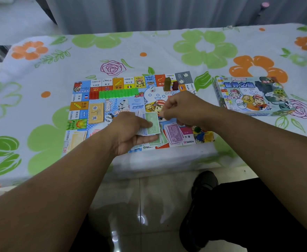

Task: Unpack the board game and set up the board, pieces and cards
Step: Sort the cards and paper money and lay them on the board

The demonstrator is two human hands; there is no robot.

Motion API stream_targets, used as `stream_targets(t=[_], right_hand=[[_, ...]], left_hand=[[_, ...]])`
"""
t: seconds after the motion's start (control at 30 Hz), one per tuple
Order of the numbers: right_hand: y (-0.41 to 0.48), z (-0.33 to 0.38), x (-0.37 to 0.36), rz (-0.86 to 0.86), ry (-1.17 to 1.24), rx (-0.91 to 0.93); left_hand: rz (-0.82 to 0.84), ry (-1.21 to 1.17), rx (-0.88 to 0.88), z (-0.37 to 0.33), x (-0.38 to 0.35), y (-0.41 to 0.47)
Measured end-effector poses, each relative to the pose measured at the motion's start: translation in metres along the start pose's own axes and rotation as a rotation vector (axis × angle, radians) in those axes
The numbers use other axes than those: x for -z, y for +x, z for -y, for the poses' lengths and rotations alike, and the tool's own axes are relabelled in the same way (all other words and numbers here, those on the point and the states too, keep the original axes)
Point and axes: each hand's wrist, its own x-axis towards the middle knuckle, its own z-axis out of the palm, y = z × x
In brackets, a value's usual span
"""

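My two bare forearms reach over a table with a flowered tablecloth (pixel 203 48). The game board (pixel 80 106) lies open near the table's front edge. My left hand (pixel 129 133) grips a stack of play money (pixel 150 124) just above the board's near side. The thumb presses on the top note, which is green, and the fingers curl beneath.

My right hand (pixel 181 110) is close beside it with fingers curled tight, their tips at the stack's right edge. I cannot tell whether they pinch a note or hold nothing.

Below my hands lie sorted piles: purple notes (pixel 174 132) and green notes (pixel 158 140). Farther up the board stand a row of green houses (pixel 118 93), red houses (pixel 94 94) and a die (pixel 151 89). A tan card deck (pixel 96 112) sits at left. The box (pixel 252 95) rests well apart, to the right.

What could go wrong, as I judge it: the stack looks loosely fanned, so peeling one note off could drag several and spill them across the sorted piles. The piles lie near the table's edge, so a careless wrist could sweep notes to the floor.
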Motion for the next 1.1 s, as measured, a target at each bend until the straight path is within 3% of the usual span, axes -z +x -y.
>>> stream_targets(t=[0.23, 0.5, 0.63, 0.83, 1.1], right_hand=[[0.004, 0.008, -0.014, 0.007, 0.054, 0.035], [0.011, 0.002, -0.016, 0.048, -0.03, -0.069], [0.013, 0.0, -0.021, 0.091, -0.077, -0.085], [0.014, 0.003, -0.022, 0.022, -0.055, -0.076], [0.009, 0.014, -0.025, 0.055, 0.082, 0.012]], left_hand=[[0.016, 0.017, -0.02, 0.002, 0.005, -0.002], [-0.178, 0.038, -0.071, 0.001, 0.024, -0.002], [-0.124, 0.037, -0.048, 0.0, 0.023, -0.006], [-0.08, 0.0, -0.019, 0.0, 0.021, -0.008], [-0.056, 0.006, -0.047, 0.003, 0.022, -0.006]])
